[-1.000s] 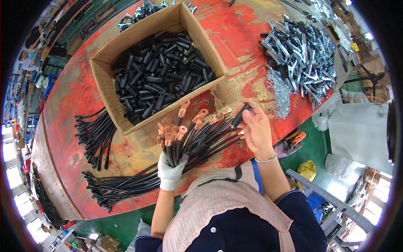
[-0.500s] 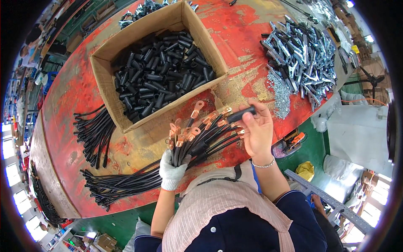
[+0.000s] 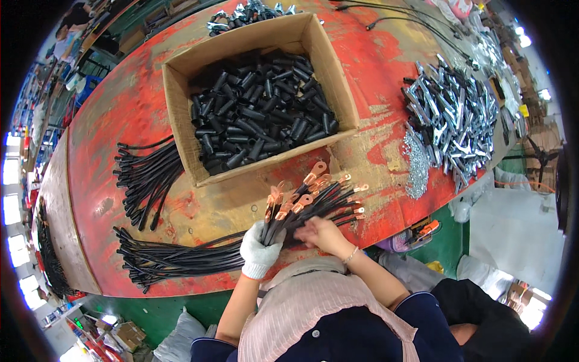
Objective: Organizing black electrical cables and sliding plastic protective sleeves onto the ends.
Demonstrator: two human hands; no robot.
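Note:
My left hand (image 3: 261,247), in a white knitted glove, is closed round a bunch of black cables (image 3: 274,232) with copper ring lugs (image 3: 306,202) on their ends. The lugs point up and away from me. Just right of the glove, my bare right hand (image 3: 325,235) is at the cables, its fingers bent toward them. Motion smears the fingertips, and I cannot tell whether they grip a cable or a sleeve. The rest of the held cables (image 3: 187,259) trail left along the table's near side.
An open cardboard box (image 3: 265,170) of short black sleeves stands beyond my hands. More black cables (image 3: 145,181) lie to its left. On the right are a heap of metal clamps (image 3: 452,120) and a pile of small metal parts (image 3: 416,163). Further clamps (image 3: 250,15) lie behind the box.
My right hand held a black sleeve near a lug at the upper right; it has moved down and left, close to the glove. My left hand keeps its hold. The whole view has shifted.

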